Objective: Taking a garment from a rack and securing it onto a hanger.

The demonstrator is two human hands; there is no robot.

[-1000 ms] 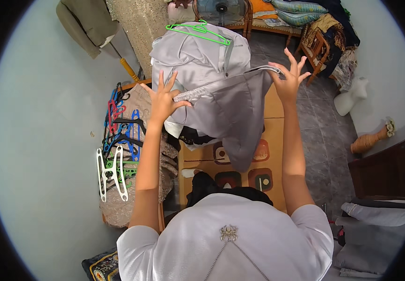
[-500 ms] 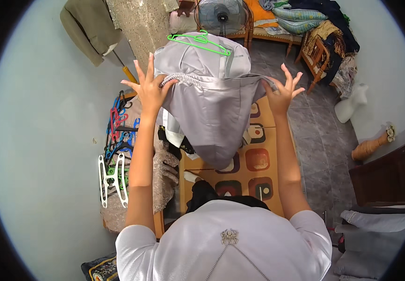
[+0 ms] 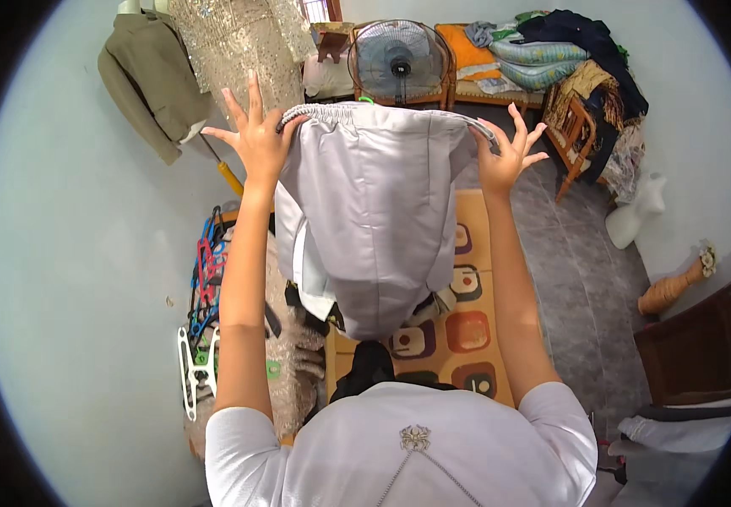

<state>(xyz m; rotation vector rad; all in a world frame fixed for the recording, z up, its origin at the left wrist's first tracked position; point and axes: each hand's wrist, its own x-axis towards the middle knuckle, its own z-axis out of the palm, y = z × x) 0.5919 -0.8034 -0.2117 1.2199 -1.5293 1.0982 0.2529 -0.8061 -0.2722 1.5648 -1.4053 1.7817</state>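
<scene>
A silver-grey satin skirt point(image 3: 374, 203) hangs stretched in front of me, its waistband uppermost. My left hand point(image 3: 261, 145) pinches the gathered, elastic end of the waistband between thumb and index finger, the other fingers spread upward. At the opposite end, my right hand point(image 3: 505, 159) grips the smoother part of the band the same way. Just a tip of a green hanger point(image 3: 366, 100) shows over the band; the skirt hides the rest. Beside the skirt's left edge, a strip of white cloth point(image 3: 313, 287) hangs down.
An orange patterned rug point(image 3: 469, 330) lies below. Tangled hangers point(image 3: 201, 363) rest on sequined fabric at the left. Behind are a standing fan point(image 3: 399, 63), a mannequin in an olive jacket point(image 3: 147, 80) and a chair piled with cloth point(image 3: 581, 106). A white bust form point(image 3: 635, 211) leans by the right wall.
Both hands keep hold of the skirt. The view has tilted up, and the raised skirt now covers nearly all of the green hanger and the grey cloth behind it.
</scene>
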